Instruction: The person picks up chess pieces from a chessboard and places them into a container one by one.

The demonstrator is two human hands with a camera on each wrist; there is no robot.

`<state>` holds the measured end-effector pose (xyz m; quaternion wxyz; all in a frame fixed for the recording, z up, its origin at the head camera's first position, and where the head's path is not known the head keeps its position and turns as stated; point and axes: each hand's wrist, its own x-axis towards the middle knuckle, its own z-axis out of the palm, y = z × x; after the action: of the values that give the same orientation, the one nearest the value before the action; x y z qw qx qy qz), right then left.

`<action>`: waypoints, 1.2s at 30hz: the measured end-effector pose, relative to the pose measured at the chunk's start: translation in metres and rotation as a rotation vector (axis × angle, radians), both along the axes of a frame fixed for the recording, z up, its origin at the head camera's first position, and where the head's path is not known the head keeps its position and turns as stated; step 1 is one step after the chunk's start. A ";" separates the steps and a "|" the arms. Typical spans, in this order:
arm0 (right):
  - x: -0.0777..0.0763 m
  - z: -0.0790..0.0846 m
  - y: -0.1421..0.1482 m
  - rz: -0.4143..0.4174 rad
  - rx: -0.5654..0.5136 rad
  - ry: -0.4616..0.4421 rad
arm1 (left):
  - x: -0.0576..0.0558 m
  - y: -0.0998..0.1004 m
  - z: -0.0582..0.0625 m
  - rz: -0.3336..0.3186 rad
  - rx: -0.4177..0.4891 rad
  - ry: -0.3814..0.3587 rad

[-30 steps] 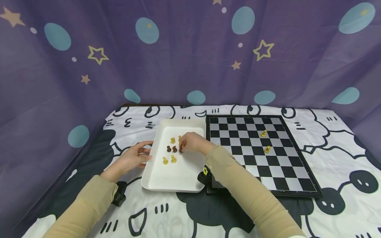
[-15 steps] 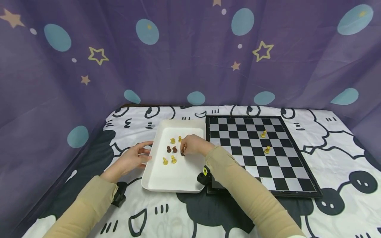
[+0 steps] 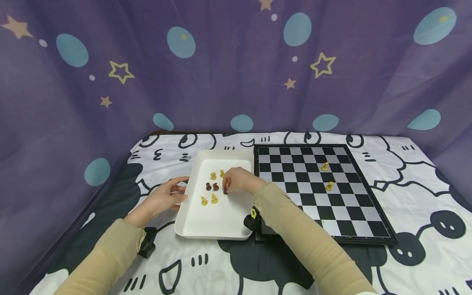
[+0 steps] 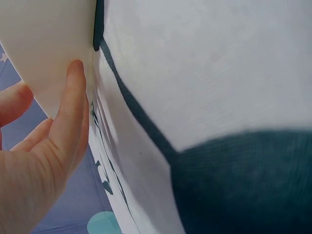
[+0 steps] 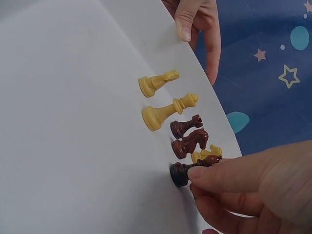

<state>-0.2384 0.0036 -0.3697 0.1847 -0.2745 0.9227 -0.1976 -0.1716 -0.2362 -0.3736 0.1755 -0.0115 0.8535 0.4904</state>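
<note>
My right hand [image 3: 239, 180] pinches a dark brown chess piece [image 5: 180, 174] by its upper part; the fingers hide some of it, so its kind is unclear. The piece stands upright in a white tray [image 3: 217, 225], its base on or close to the floor. Beside it are a brown knight [image 5: 185, 146], a brown rook [image 5: 181, 127] and several yellow chess pieces, among them a tall crowned one [image 5: 163, 114]. My left hand [image 3: 164, 198] rests against the tray's left side, fingers extended along the outer wall, thumb at the rim.
Right of the tray lies a black-and-white chessboard [image 3: 306, 188] with two yellow pieces, one farther back [image 3: 325, 166] and one nearer [image 3: 330, 186]. A patterned cloth [image 3: 206, 266] covers the table. A purple curtain [image 3: 228, 82] hangs behind.
My right hand has shifted slightly right and toward me with the brown chess piece, uncovering a yellow piece behind it. The left hand stays against the tray.
</note>
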 end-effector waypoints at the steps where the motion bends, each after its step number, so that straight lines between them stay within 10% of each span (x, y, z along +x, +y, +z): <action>1: 0.000 0.001 0.000 -0.004 -0.004 -0.005 | 0.000 0.000 0.000 0.000 0.000 -0.001; 36: 0.039 0.037 0.015 0.050 -0.215 0.037 | 0.000 0.000 -0.002 0.018 -0.030 -0.014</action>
<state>-0.1990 0.0187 -0.3329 0.1422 -0.3191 0.8923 -0.2858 -0.1716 -0.2362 -0.3754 0.1768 -0.0255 0.8595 0.4789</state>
